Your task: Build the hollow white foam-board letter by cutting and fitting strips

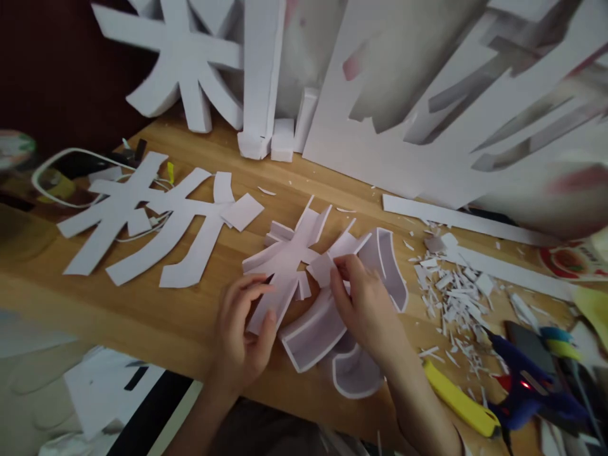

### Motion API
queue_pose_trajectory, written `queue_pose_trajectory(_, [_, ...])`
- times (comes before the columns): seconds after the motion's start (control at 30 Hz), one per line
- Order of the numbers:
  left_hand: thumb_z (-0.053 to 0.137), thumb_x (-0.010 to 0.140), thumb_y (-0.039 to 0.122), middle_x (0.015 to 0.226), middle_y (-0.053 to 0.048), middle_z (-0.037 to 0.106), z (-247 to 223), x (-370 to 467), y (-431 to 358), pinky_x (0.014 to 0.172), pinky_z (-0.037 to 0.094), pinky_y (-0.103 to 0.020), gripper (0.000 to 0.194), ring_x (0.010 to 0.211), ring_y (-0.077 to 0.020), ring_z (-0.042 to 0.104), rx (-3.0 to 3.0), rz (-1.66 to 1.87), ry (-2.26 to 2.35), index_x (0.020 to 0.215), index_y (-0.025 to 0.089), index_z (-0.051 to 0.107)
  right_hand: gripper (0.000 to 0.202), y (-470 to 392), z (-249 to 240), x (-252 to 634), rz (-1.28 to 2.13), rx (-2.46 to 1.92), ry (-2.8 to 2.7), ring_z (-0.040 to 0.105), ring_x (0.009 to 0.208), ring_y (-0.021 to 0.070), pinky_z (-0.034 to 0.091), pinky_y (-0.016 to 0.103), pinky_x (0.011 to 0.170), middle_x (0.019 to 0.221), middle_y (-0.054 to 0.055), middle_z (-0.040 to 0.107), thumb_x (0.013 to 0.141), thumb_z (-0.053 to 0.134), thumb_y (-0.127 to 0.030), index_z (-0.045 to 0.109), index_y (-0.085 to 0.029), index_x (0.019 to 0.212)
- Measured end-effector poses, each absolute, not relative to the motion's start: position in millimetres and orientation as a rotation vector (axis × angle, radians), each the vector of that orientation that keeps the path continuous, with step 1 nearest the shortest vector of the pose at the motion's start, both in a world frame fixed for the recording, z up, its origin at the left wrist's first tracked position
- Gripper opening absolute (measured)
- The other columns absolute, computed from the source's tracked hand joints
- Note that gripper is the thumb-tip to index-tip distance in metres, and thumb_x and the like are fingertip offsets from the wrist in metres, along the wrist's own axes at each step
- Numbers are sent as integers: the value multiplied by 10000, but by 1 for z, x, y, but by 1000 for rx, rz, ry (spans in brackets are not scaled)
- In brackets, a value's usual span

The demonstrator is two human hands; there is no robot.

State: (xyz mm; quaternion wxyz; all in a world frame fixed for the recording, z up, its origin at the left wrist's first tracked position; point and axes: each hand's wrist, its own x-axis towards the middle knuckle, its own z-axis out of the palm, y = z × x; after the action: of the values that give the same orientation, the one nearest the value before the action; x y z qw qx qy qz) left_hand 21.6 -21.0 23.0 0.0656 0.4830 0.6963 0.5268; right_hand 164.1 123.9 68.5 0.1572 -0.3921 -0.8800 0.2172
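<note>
A white foam-board character [297, 250] with raised side walls lies on the wooden table in front of me, its hollow side up. My left hand [247, 323] rests at its lower left stroke, fingers curved and apart, gripping nothing. Over the character's right half, my right hand [365, 297] pinches a small white foam-board piece [320, 269] between thumb and fingers. Whether that piece is loose or joined to the character, I cannot tell. The right hand hides part of the curved walls [389, 272].
A flat white cut-out character [185, 215] lies left, over a white cable [71, 152]. Foam scraps [458, 288], a yellow cutter [460, 399] and a blue glue gun [527, 380] with a red light are at right. Behind stand a finished letter [190, 57] and a cut foam sheet [361, 145].
</note>
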Motion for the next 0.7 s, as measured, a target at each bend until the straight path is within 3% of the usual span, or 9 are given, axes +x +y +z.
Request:
queue_pose_trajectory(0.27, [448,884,129,1243,-122,478,13,21,-21,1029,412,-412,303,1172,-242,487,1494,1501,2028,1160,152,573,124,115,57,160,446,-1092,-2656,625,808,271,426,403,770,817,82,669,968,431,-207,543,-178,923])
queue_pose_trajectory(0.5, [461,849,104,1230,-111,463,17,19,-20,1016,418,-369,274,1151,-224,488,1477,1502,2002,1092,141,581,159,120,71,154,889,-1328,-2528,615,737,210,425,317,701,773,45,656,909,528,-296,610,-203,809])
queue_pose_trajectory(0.7, [459,831,102,1243,-108,452,16,19,-21,997,426,-384,271,1158,-235,482,1461,1503,1983,1064,152,589,277,127,78,148,998,-1378,-2549,585,654,165,391,275,629,714,23,657,934,503,-383,577,-205,736])
